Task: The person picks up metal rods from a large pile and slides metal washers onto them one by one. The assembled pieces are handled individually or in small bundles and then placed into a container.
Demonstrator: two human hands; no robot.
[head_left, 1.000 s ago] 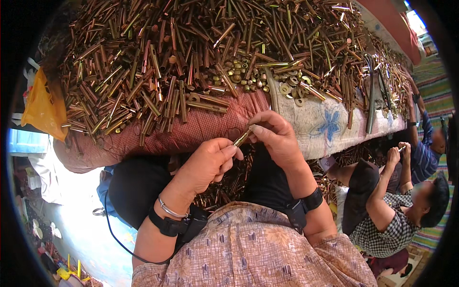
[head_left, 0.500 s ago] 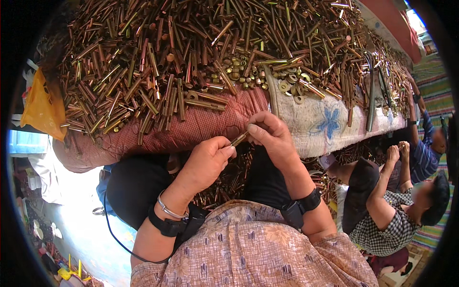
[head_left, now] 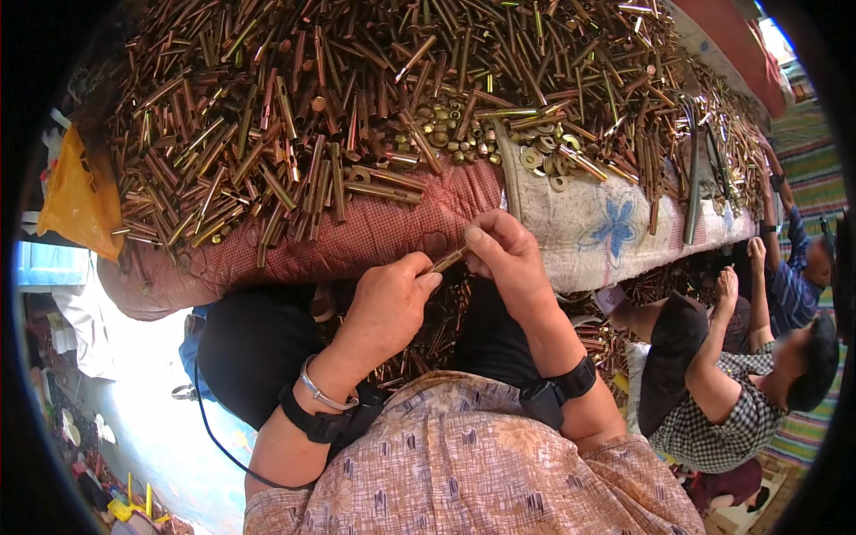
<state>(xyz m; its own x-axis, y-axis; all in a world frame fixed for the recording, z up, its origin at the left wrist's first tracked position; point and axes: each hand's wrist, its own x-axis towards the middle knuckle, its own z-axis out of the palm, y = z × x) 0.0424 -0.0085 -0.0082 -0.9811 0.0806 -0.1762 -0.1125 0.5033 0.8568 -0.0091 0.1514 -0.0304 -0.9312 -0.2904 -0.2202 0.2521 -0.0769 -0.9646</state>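
Note:
A slim brass-coloured anchor bolt (head_left: 448,259) spans the gap between my two hands, above my lap. My left hand (head_left: 392,299) pinches its lower end between thumb and forefinger. On its upper end, the thumb and fingers of my right hand (head_left: 504,254) are closed; they hide the tip. Just beyond my hands is a red checked sack edge (head_left: 357,241), with a heap of loose metal sleeves (head_left: 303,116) behind it. Small round nuts (head_left: 455,134) and flat washers (head_left: 532,159) lie in little piles near the heap's front.
A white cloth (head_left: 571,232) with a blue flower covers the edge at right. Dark strips (head_left: 694,169) lie over it. A yellow plastic bag (head_left: 80,192) hangs at far left. More metal pieces lie below my hands. At right sits a co-worker in a checked shirt (head_left: 722,419).
My hands have hardly moved; the bolt is tilted slightly differently and shows a little more between my fingers. The co-worker's hands at right have moved apart.

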